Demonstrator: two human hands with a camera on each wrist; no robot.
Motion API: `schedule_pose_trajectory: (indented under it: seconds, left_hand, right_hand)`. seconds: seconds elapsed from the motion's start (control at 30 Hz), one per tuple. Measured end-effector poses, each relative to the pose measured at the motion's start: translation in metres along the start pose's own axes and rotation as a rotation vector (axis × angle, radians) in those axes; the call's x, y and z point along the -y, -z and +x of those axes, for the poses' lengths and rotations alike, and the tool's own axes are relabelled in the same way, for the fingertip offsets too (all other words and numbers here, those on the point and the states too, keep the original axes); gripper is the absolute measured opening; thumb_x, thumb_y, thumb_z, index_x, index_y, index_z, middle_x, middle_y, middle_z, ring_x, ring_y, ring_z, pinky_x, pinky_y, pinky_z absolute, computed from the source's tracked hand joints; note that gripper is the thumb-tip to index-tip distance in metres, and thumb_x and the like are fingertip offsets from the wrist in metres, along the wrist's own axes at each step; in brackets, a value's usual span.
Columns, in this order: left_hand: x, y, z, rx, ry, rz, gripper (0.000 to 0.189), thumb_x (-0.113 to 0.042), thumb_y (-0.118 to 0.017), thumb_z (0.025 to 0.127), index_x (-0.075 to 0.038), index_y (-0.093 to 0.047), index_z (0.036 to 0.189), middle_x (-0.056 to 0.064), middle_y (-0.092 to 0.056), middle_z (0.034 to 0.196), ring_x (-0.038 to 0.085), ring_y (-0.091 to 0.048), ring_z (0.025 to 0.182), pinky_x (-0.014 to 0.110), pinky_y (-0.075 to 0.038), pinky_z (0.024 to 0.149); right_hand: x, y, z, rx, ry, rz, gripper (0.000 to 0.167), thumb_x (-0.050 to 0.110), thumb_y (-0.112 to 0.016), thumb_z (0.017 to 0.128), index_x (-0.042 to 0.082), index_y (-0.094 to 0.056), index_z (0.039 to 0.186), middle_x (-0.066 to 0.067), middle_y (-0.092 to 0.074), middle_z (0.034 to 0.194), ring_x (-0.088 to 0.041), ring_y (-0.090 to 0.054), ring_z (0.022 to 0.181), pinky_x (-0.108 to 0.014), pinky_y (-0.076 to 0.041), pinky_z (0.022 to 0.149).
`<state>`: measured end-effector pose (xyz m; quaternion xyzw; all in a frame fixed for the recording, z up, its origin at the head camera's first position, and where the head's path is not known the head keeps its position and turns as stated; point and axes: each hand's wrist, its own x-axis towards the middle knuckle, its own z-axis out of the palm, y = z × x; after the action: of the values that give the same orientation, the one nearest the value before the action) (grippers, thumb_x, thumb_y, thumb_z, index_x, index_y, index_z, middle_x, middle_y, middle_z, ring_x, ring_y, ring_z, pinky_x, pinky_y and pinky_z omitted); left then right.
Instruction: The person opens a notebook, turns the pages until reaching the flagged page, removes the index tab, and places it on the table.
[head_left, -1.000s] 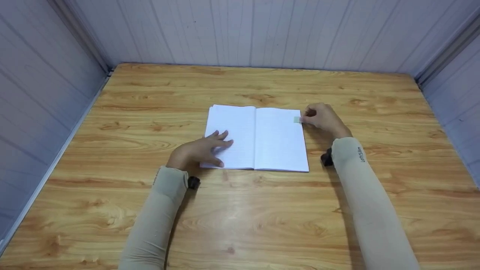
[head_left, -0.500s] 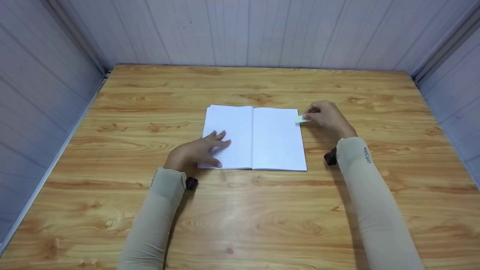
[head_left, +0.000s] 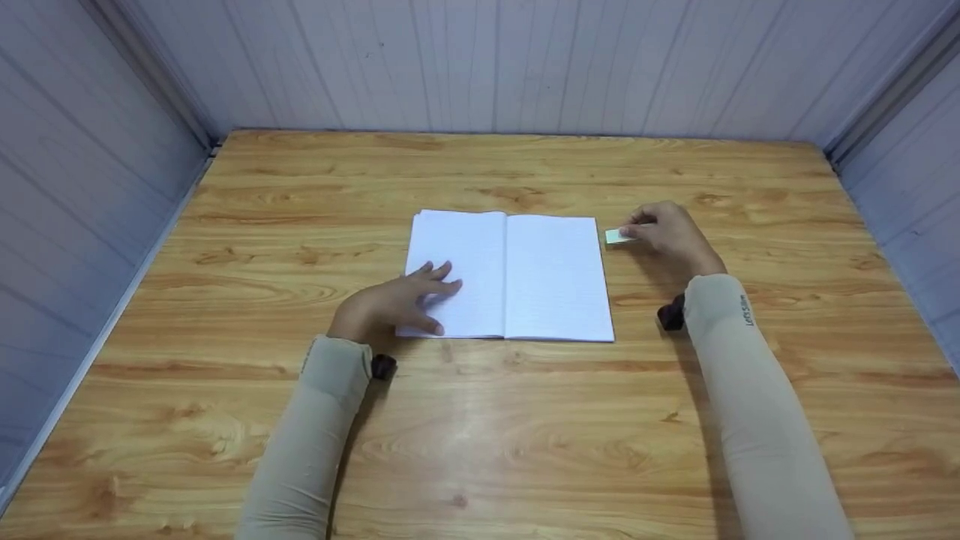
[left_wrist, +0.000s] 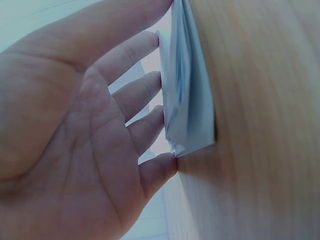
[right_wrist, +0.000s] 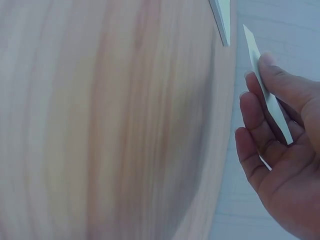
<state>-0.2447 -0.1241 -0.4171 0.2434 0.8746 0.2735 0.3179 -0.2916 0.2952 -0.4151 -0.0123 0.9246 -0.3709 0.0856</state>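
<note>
On the desk (head_left: 525,435), one open notebook (head_left: 551,277) lies mid-table; left hand (head_left: 394,300) rests flat on its left page, fingers (left_wrist: 142,90) spread. Just beyond its right edge, right hand (head_left: 671,231) pinches one small card (head_left: 616,236), fingers (right_wrist: 257,115) curled round it.
</note>
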Motion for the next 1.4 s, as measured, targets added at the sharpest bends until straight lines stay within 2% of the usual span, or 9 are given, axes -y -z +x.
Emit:
schedule_pose_trajectory:
  seconds: [0.3, 0.4, 0.6, 0.8, 0.93, 1.07, 1.27, 1.4]
  left_hand:
    - [0.0, 0.0, -0.001, 0.004, 0.003, -0.019, 0.078, -0.018, -0.072, 0.085, -0.023, -0.03, 0.15, -0.007, 0.0, 0.162, 0.021, 0.013, 0.149, 0.049, -0.001, 0.121]
    - [0.0, 0.0, 0.0, 0.003, 0.007, -0.013, 0.078, -0.018, -0.072, 0.085, -0.024, -0.03, 0.15, -0.007, 0.0, 0.162, 0.02, 0.013, 0.149, 0.049, -0.001, 0.121]
    - [0.0, 0.0, 0.001, 0.0, 0.012, 0.009, 0.078, -0.019, -0.072, 0.085, -0.025, -0.029, 0.15, -0.007, 0.0, 0.162, 0.021, 0.013, 0.149, 0.05, 0.0, 0.12]
    - [-0.002, 0.0, 0.0, -0.002, 0.02, 0.023, 0.078, -0.021, -0.072, 0.085, -0.025, -0.029, 0.15, -0.007, 0.001, 0.162, 0.02, 0.012, 0.149, 0.048, -0.001, 0.121]
    - [-0.002, 0.0, 0.0, -0.004, 0.028, 0.017, 0.078, -0.021, -0.072, 0.085, -0.026, -0.029, 0.15, -0.008, 0.0, 0.162, 0.02, 0.012, 0.149, 0.049, -0.002, 0.121]
    - [-0.001, 0.0, -0.001, -0.005, 0.02, 0.015, 0.078, -0.021, -0.072, 0.085, -0.025, -0.029, 0.15, -0.008, 0.0, 0.162, 0.02, 0.012, 0.149, 0.05, -0.002, 0.121]
    - [0.002, 0.0, 0.0, 0.002, -0.008, 0.032, 0.078, -0.022, -0.071, 0.086, -0.023, -0.028, 0.151, -0.005, 0.002, 0.162, 0.022, 0.012, 0.149, 0.05, -0.002, 0.121]
    - [0.001, -0.001, 0.0, 0.0, -0.007, 0.031, 0.078, -0.021, -0.072, 0.086, -0.022, -0.029, 0.15, -0.004, 0.001, 0.162, 0.023, 0.012, 0.149, 0.05, -0.003, 0.121]
  right_hand:
    - [-0.006, 0.001, 0.003, -0.051, 0.029, -0.066, 0.023, 0.022, -0.064, 0.093, 0.001, -0.069, 0.101, -0.011, -0.067, 0.099, -0.016, -0.049, 0.081, -0.024, -0.041, 0.066]
    - [-0.006, 0.001, 0.004, -0.052, 0.014, -0.075, 0.022, 0.022, -0.064, 0.093, 0.001, -0.069, 0.1, -0.009, -0.065, 0.097, -0.016, -0.049, 0.08, -0.024, -0.041, 0.065]
    - [-0.008, 0.002, 0.005, -0.025, -0.052, -0.039, 0.023, 0.024, -0.061, 0.094, 0.003, -0.067, 0.102, -0.008, -0.063, 0.098, -0.018, -0.049, 0.085, -0.029, -0.041, 0.071]
    - [-0.011, 0.002, 0.006, -0.02, -0.03, -0.06, 0.022, 0.02, -0.062, 0.094, 0.0, -0.068, 0.101, -0.01, -0.064, 0.098, -0.016, -0.051, 0.083, -0.022, -0.044, 0.069]
    - [-0.012, 0.002, 0.007, -0.006, -0.064, -0.047, 0.02, 0.018, -0.062, 0.094, 0.001, -0.067, 0.103, -0.009, -0.064, 0.098, -0.015, -0.053, 0.082, -0.019, -0.045, 0.065]
    - [-0.011, 0.002, 0.007, 0.008, -0.072, -0.057, 0.021, 0.019, -0.062, 0.094, 0.002, -0.067, 0.106, -0.011, -0.065, 0.103, -0.017, -0.055, 0.088, -0.021, -0.046, 0.07]
    - [-0.011, 0.003, 0.005, 0.034, -0.053, -0.068, 0.026, 0.022, -0.062, 0.094, 0.003, -0.066, 0.111, -0.017, -0.064, 0.114, -0.027, -0.058, 0.105, -0.037, -0.047, 0.087]
    - [-0.008, 0.005, 0.005, 0.067, -0.07, -0.061, 0.031, 0.026, -0.063, 0.094, 0.002, -0.064, 0.113, -0.018, -0.062, 0.117, -0.029, -0.055, 0.108, -0.045, -0.044, 0.095]
